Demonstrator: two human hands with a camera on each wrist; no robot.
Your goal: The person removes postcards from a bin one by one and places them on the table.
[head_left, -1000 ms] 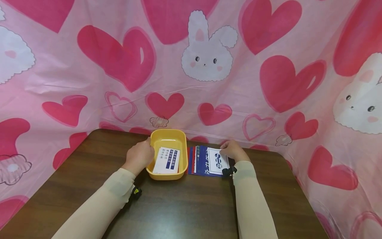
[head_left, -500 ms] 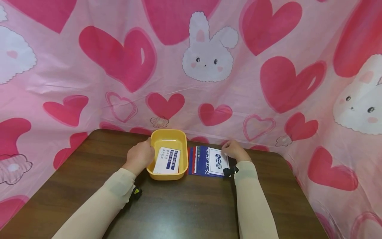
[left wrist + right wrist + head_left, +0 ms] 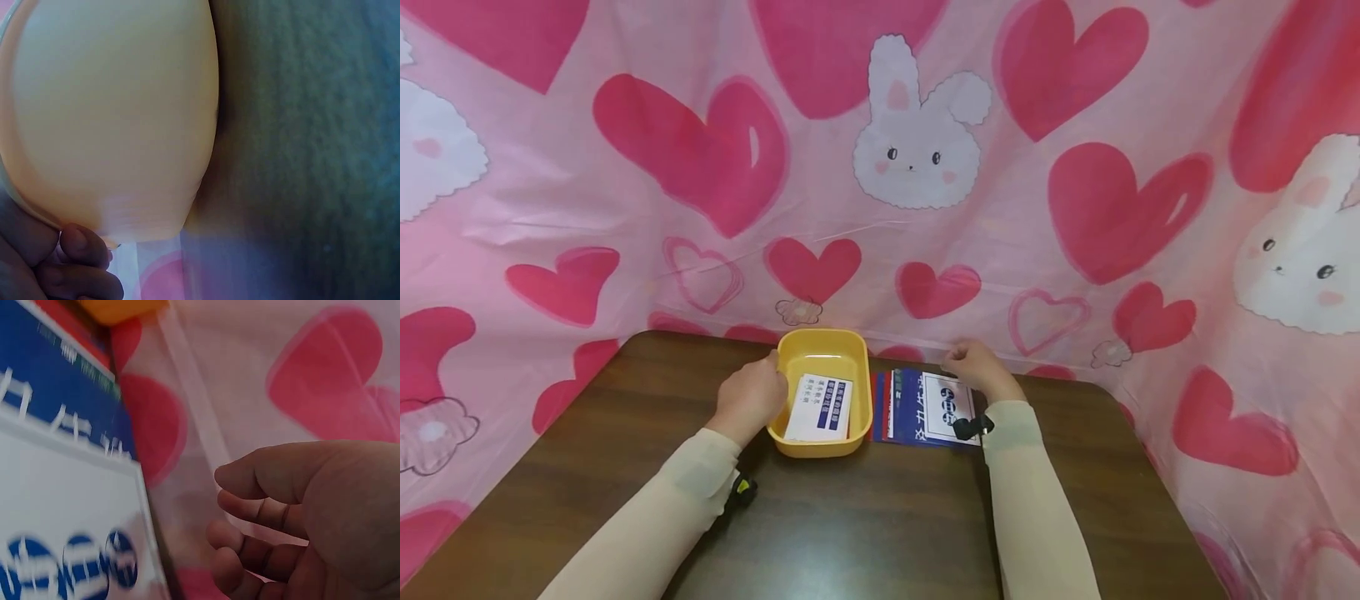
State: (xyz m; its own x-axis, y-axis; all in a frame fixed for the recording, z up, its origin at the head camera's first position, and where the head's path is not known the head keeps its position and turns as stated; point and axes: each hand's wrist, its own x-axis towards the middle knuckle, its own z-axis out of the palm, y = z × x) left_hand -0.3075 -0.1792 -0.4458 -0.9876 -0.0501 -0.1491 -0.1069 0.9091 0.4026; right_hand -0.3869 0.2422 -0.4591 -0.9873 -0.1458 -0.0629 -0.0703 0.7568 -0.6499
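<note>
Your left hand (image 3: 748,396) was clamped on the left rim of the yellow tray (image 3: 818,449), its fingers curled at the edge in the left wrist view. Your right hand (image 3: 988,375) held nothing: its fingers were loosely bent, with the fingertips (image 3: 230,478) of thumb and forefinger slightly apart, beyond the far edge of the cards. Half a second earlier that hand had been at the far right corner of the white card with blue round marks (image 3: 934,415); it had since shifted away from you and to the left, leaving that corner uncovered. The white card had stayed flat on the blue card (image 3: 910,408), which suggested that it had not been taken up and that the pile awaited a fresh hold.

The pile, with a red edge (image 3: 887,392) showing on its left, lay just right of the tray. Inside the tray, toward your side, rested the printed white cards (image 3: 808,407); neither they nor the tray had visibly moved. All stood at the far side of the brown table (image 3: 850,525), before the pink heart-patterned cloth (image 3: 917,229).
</note>
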